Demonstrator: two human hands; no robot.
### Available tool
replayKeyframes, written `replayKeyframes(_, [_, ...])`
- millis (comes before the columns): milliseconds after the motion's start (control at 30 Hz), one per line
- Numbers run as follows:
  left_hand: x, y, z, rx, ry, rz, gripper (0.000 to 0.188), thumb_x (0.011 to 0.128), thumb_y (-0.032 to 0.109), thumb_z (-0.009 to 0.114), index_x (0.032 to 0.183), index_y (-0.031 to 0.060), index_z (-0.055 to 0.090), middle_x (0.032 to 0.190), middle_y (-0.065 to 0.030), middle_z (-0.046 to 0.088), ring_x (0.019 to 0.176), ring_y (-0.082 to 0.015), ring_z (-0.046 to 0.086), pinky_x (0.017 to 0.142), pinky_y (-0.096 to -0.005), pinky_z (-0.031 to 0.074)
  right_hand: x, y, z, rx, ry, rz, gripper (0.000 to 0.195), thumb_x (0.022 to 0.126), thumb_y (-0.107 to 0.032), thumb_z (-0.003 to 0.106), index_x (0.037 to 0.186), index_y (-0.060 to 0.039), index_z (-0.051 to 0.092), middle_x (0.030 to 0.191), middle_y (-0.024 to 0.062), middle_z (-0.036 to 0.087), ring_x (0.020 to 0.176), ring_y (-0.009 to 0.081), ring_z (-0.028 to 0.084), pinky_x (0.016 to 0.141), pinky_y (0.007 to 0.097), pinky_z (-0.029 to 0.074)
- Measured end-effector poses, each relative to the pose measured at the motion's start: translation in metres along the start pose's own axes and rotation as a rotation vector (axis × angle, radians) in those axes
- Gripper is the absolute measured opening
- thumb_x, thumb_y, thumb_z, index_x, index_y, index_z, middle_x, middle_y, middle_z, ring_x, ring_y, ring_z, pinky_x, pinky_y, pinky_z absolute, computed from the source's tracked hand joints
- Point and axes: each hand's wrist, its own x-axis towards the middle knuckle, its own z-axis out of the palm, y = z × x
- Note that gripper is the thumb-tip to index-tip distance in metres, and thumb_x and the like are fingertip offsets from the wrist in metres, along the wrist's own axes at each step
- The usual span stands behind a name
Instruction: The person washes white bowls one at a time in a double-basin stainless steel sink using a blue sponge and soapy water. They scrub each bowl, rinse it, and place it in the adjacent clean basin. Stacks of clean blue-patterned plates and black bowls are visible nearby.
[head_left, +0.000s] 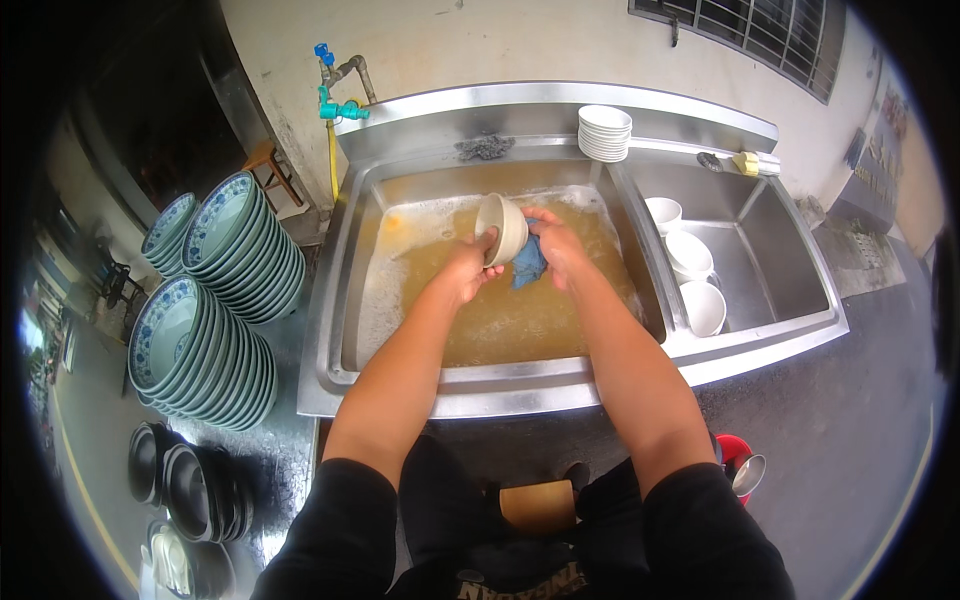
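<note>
My left hand (470, 268) grips a small cream bowl (510, 229) by its side, thumb at the rim. The bowl is tilted, its opening turned to the left, above cloudy brown water (517, 322) with patches of foam. In my right hand (556, 247) is a blue cloth (529, 264), held close against the bowl's underside. Both hands are over the large left basin of a stainless steel sink (517, 388). Part of the cloth is hidden behind my right fingers.
Several white bowls (703, 308) lie along the left side of the right basin. White dishes (604, 133) are stacked on the back ledge, near a steel scouring pad (486, 147). Tall stacks of blue-patterned bowls (202, 352) and black bowls (196, 491) stand on the left table. A green tap (343, 110) is behind.
</note>
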Motion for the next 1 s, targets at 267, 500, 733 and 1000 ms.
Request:
replayKeyframes(267, [0.010, -0.019, -0.011, 0.776, 0.297, 0.326, 0.032, 0.099, 0.010, 0.053, 0.130, 0.0088, 0.060, 0.104, -0.0141, 0.071, 0.086, -0.0237, 0.068, 0.072, -0.0349, 0.056, -0.002, 0.022, -0.020, -1.057, -0.056, -0.247, 0.042, 0.088, -0.034, 0.066, 0.116, -0.0024, 0.069, 0.102, 0.0201, 0.073, 0.096, 0.0311, 0.070, 0.085, 0.0410, 0.053])
replayKeyframes(500, [0.013, -0.044, -0.010, 1.000, 0.000, 0.640, 0.034, 0.091, 0.000, 0.054, 0.122, 0.0076, 0.066, 0.113, -0.0208, 0.068, 0.103, -0.0388, 0.064, 0.090, -0.0431, 0.051, 0.001, 0.044, -0.022, -1.626, -0.034, 0.087, 0.042, 0.090, -0.036, 0.056, 0.116, -0.0053, 0.071, 0.114, 0.0200, 0.070, 0.107, 0.0358, 0.067, 0.091, 0.0454, 0.053])
replayKeyframes(733, [0.023, -0.050, -0.019, 0.997, 0.165, 0.103, 0.023, 0.096, 0.019, 0.057, 0.108, 0.0015, 0.067, 0.099, -0.0229, 0.069, 0.089, -0.0319, 0.069, 0.071, -0.0412, 0.054, 0.009, 0.050, -0.025, -1.269, -0.152, 0.162, 0.043, 0.093, -0.034, 0.052, 0.109, 0.0022, 0.071, 0.103, 0.0241, 0.071, 0.097, 0.0354, 0.069, 0.084, 0.0438, 0.050])
replayKeyframes(1000, [-0.003, -0.013, 0.006, -0.067, -0.087, -0.171, 0.030, 0.098, 0.024, 0.059, 0.121, 0.0051, 0.058, 0.104, -0.0108, 0.068, 0.092, -0.0235, 0.068, 0.077, -0.0390, 0.056, 0.016, 0.027, -0.006, -0.787, 0.222, -0.113, 0.051, 0.095, -0.038, 0.055, 0.114, 0.0089, 0.066, 0.112, 0.0298, 0.067, 0.108, 0.0404, 0.064, 0.092, 0.0464, 0.048])
